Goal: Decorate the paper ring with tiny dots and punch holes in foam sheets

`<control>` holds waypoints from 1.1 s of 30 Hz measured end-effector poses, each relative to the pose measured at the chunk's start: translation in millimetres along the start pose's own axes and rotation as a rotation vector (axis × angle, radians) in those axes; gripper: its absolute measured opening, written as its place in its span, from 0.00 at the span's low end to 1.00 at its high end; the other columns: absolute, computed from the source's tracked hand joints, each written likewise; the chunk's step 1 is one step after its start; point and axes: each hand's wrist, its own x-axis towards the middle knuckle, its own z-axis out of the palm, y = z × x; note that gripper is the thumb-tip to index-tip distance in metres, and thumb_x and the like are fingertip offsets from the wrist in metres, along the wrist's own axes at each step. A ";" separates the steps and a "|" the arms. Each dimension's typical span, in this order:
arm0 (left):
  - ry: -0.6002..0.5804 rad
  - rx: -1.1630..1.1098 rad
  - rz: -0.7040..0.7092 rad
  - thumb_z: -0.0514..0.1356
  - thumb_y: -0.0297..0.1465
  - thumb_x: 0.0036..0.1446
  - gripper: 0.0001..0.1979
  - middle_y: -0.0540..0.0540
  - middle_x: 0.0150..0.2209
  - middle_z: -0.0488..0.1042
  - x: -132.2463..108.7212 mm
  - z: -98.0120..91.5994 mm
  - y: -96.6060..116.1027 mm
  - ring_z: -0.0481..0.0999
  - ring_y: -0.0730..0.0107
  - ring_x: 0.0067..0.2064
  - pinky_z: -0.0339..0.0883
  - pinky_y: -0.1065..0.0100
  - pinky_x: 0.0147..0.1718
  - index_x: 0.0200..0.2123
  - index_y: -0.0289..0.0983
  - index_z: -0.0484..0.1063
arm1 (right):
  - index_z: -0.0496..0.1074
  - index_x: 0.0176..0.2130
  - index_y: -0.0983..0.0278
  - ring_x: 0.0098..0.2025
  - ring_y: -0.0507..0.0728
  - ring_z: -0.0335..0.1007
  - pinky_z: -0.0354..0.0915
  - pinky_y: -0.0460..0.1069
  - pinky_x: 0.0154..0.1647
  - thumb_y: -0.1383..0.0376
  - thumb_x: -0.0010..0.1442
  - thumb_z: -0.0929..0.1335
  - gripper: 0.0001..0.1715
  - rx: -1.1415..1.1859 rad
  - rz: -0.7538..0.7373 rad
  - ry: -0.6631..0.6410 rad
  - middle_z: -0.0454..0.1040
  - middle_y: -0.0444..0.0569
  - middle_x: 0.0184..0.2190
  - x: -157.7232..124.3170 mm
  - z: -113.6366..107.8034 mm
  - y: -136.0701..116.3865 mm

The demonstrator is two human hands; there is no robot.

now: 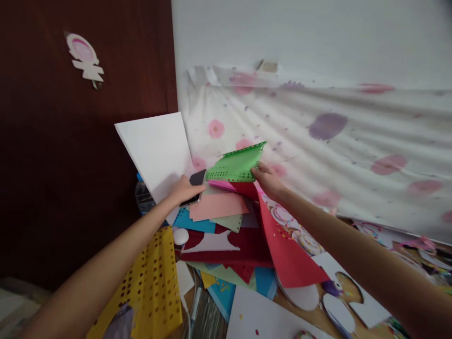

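My right hand [269, 180] pinches the right edge of a green sheet with punched holes [237, 165], lifted above a heap of coloured paper [226, 235]. My left hand [184, 189] is closed on a black flat object like a phone [196, 181], just left of the green sheet. A pink sheet [216, 206] and a red sheet [286, 249] lie under the hands.
A white board [157, 150] leans against the dark wall behind my left hand. A yellow perforated sheet [151, 287] lies under my left forearm. A plastic bottle [143, 197] stands at the left. A spotted white cloth [318, 141] hangs behind. White cut-out shapes [335, 306] lie at the lower right.
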 end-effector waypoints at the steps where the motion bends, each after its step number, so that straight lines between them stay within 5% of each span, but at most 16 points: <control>1: -0.001 0.064 -0.015 0.66 0.45 0.46 0.25 0.35 0.38 0.77 -2.7 8.7 -1.3 0.77 0.45 0.43 0.69 0.59 0.33 0.42 0.33 0.71 | 0.66 0.39 0.59 0.42 0.58 0.72 0.68 0.54 0.45 0.54 0.53 0.66 0.15 0.005 -0.019 -0.007 0.75 0.49 0.40 -3.3 -0.5 -6.9; 8: -0.094 0.276 0.020 0.59 0.38 0.61 0.16 0.42 0.50 0.72 -27.3 56.7 -11.5 0.74 0.59 0.49 0.68 0.52 0.48 0.49 0.35 0.70 | 0.69 0.41 0.59 0.44 0.60 0.72 0.68 0.54 0.42 0.48 0.55 0.66 0.21 -0.100 -0.040 -0.069 0.76 0.50 0.38 -71.1 -27.9 -78.4; 12: -0.118 0.173 0.156 0.58 0.41 0.59 0.20 0.31 0.50 0.73 -44.1 45.3 11.1 0.68 0.44 0.56 0.61 0.49 0.54 0.46 0.31 0.72 | 0.69 0.45 0.59 0.40 0.59 0.73 0.68 0.53 0.39 0.45 0.57 0.65 0.25 -0.172 0.067 -0.136 0.76 0.50 0.35 -138.9 -57.2 -110.9; 17: -0.332 -0.153 0.378 0.29 0.42 0.67 0.33 0.44 0.53 0.75 -101.2 19.9 73.5 0.74 0.67 0.54 0.68 0.68 0.50 0.55 0.39 0.68 | 0.72 0.41 0.59 0.34 0.57 0.74 0.69 0.52 0.38 0.44 0.56 0.67 0.24 -0.091 0.218 -0.226 0.76 0.47 0.30 -216.8 -75.8 -125.3; 19: -0.599 -0.490 0.408 0.45 0.48 0.63 0.26 0.43 0.53 0.75 -134.7 16.5 94.1 0.75 0.63 0.53 0.69 0.67 0.48 0.53 0.39 0.70 | 0.73 0.37 0.60 0.32 0.56 0.73 0.69 0.52 0.40 0.45 0.56 0.68 0.22 -0.056 0.251 -0.242 0.75 0.46 0.28 -241.6 -79.6 -125.7; 20: -0.632 -0.550 0.404 0.57 0.46 0.56 0.22 0.44 0.49 0.78 -151.3 16.1 101.5 0.76 0.62 0.50 0.70 0.67 0.46 0.48 0.39 0.73 | 0.73 0.36 0.61 0.31 0.55 0.73 0.70 0.52 0.40 0.46 0.56 0.68 0.22 -0.043 0.259 -0.238 0.76 0.46 0.28 -253.3 -82.1 -125.5; 24: -0.522 -0.588 0.383 0.67 0.38 0.47 0.12 0.47 0.33 0.80 -204.6 15.9 113.2 0.79 0.65 0.36 0.72 0.68 0.36 0.33 0.38 0.75 | 0.74 0.39 0.61 0.37 0.57 0.75 0.69 0.54 0.45 0.51 0.60 0.67 0.17 -0.007 0.274 -0.190 0.77 0.50 0.35 -299.6 -100.1 -126.1; 29: -0.368 -0.477 0.497 0.64 0.36 0.52 0.07 0.50 0.33 0.81 -245.8 9.6 113.3 0.79 0.67 0.36 0.71 0.70 0.35 0.32 0.40 0.78 | 0.72 0.42 0.57 0.43 0.59 0.75 0.71 0.53 0.46 0.55 0.62 0.67 0.12 -0.208 0.280 -0.043 0.77 0.50 0.40 -355.7 -123.9 -140.7; 33: -0.339 -0.326 0.596 0.62 0.33 0.55 0.06 0.51 0.34 0.82 -273.8 6.6 121.1 0.79 0.67 0.36 0.71 0.71 0.36 0.33 0.40 0.79 | 0.64 0.54 0.53 0.59 0.62 0.65 0.65 0.57 0.58 0.56 0.64 0.65 0.19 -0.541 0.068 0.167 0.68 0.51 0.56 -383.3 -116.5 -167.5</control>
